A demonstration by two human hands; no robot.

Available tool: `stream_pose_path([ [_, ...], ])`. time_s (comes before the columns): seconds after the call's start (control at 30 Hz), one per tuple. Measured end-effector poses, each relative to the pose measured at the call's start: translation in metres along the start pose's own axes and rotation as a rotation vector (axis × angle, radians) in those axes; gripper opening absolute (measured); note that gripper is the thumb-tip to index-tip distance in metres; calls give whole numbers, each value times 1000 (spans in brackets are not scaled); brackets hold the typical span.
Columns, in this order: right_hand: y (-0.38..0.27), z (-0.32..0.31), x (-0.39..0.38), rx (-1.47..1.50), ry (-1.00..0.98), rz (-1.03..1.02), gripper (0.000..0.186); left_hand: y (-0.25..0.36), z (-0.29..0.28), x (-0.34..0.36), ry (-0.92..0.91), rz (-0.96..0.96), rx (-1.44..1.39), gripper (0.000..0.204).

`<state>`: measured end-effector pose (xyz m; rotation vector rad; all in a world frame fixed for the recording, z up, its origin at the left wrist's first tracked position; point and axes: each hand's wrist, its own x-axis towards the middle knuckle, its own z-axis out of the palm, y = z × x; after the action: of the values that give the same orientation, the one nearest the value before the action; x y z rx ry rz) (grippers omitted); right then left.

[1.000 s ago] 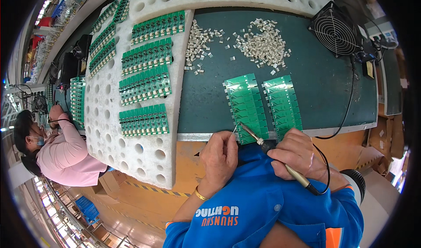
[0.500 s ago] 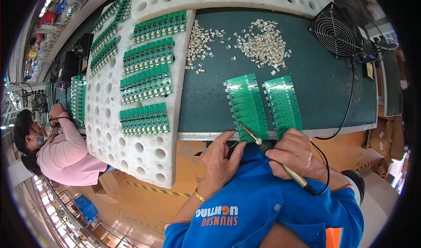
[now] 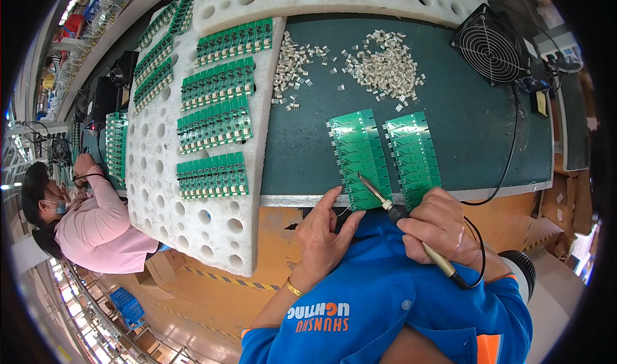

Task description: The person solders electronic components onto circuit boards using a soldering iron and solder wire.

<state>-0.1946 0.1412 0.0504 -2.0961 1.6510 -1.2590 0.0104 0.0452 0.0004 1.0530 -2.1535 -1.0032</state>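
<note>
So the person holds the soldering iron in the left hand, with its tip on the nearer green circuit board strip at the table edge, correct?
Not quite. The head view shows the soldering iron in the right hand, not the left. The left hand rests beside it at the table edge. The rest holds: the tip is on the green circuit board strip near that edge.

A round black wire-grille fan (image 3: 491,44) stands at the far right of the dark green worktop (image 3: 488,126). Small silvery metal connectors (image 3: 385,68) lie heaped beyond. A white perforated foam tray (image 3: 212,226) carries rows of populated green boards (image 3: 215,125). A pink-sleeved co-worker (image 3: 96,219) sits left.
</note>
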Motion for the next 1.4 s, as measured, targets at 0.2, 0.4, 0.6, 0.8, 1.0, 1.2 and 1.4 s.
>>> stream_pose_path([
  [0.2, 0, 2, -4, 22, 9, 8, 30, 1, 1, -1, -6, -20, -2, 63],
  [0.4, 4, 5, -4, 50, 16, 16, 33, 5, 7, -2, 28, -58, 18, 61],
  [0.6, 8, 3, -4, 82, -16, 44, 35, 15, 11, 4, 61, -50, 115, 55],
  [0.8, 6, -12, -5, 35, 15, 43, 34, 17, 10, 5, 23, -27, 141, 54],
  [1.0, 19, -19, -9, 60, 237, 39, 27, 15, 12, 1, 61, -142, 91, 52],
  [1.2, 12, -18, -22, 79, 220, 66, 25, 23, 13, 5, 45, -148, 160, 55],
  [1.4, 13, -13, -20, 128, 162, 53, 25, 23, 15, 5, 83, -117, 190, 54],
])
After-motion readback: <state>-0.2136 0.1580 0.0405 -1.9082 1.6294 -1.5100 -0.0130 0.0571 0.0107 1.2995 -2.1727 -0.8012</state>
